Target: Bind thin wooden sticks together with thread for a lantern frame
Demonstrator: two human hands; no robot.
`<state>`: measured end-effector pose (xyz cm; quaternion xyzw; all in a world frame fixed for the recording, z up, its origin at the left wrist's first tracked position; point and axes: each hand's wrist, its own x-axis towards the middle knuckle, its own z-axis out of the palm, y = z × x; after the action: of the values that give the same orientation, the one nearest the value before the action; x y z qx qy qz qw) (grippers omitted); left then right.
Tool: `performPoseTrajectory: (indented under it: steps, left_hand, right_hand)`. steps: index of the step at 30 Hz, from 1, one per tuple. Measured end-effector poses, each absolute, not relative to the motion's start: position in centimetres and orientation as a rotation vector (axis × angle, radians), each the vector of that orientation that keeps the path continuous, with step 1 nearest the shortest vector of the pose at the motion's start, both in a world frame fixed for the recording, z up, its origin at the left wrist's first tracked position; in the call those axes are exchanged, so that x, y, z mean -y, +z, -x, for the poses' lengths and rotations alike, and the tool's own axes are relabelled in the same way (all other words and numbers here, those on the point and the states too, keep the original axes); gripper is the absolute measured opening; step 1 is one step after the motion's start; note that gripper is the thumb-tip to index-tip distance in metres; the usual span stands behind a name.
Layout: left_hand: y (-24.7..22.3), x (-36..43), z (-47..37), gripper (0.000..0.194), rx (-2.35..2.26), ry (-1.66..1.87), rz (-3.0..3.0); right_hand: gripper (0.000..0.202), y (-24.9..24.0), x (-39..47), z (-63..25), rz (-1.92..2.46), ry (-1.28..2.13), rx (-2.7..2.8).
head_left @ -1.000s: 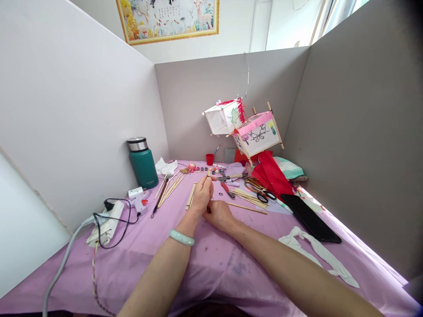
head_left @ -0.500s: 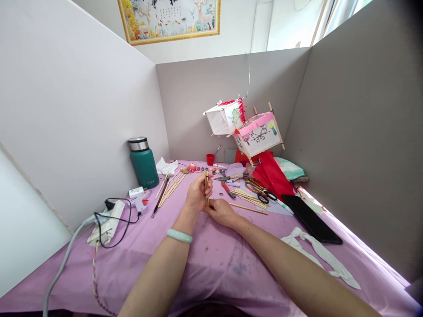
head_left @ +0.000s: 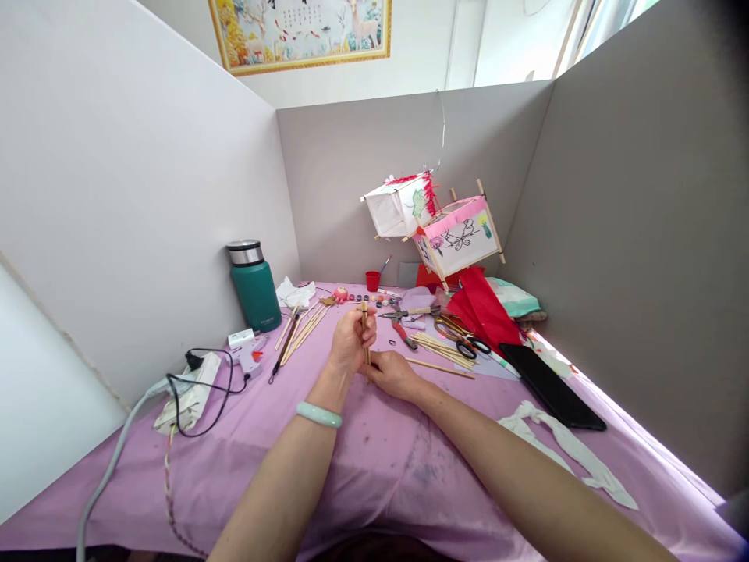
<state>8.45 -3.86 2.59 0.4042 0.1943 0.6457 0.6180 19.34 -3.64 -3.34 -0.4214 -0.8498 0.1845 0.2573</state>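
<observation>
Over the middle of the purple cloth, my left hand point(head_left: 352, 341) is closed around a small upright bundle of wooden sticks point(head_left: 365, 312) with a dark band near its top. My right hand point(head_left: 391, 375) pinches the lower end of the same bundle, just below and touching my left. Right of my hands lie a loose stick point(head_left: 441, 368), a small black ring point(head_left: 392, 342), red-handled pliers point(head_left: 403, 336) and a pile of thin sticks point(head_left: 441, 349). More sticks point(head_left: 305, 334) lie to the left.
A green bottle point(head_left: 256, 289), glue gun point(head_left: 249, 355) and power strip point(head_left: 193, 398) stand left. Two paper lanterns point(head_left: 459, 236) hang at the back. Scissors point(head_left: 466, 350), red cloth point(head_left: 483, 312), a black phone-like slab point(head_left: 553, 386) and white cloth point(head_left: 567, 445) lie right.
</observation>
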Motion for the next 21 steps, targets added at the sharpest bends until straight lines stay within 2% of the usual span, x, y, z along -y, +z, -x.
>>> performPoseTrajectory:
  steps: [4,9,15,21]
  left_hand:
    - [2.31,3.79,-8.81,0.016,-0.488,1.523,-0.997]
    - [2.19,3.98,-9.03,0.025,-0.502,1.513,-1.067]
    - [2.38,3.82,-9.07,0.01,-0.568,1.544,-1.074]
    - [2.36,3.68,-9.14,0.006,-0.575,1.531,-1.085]
  right_hand:
    - [0.03,-3.2,3.64,-19.39,1.181,0.508,2.314]
    - [0.03,-3.34,3.42,-19.44,1.147,0.527,2.324]
    - [0.034,-3.62,3.2,-19.32,1.176,0.478,2.336]
    - [0.033,-3.38,3.38,-19.31,1.185,0.502,2.343]
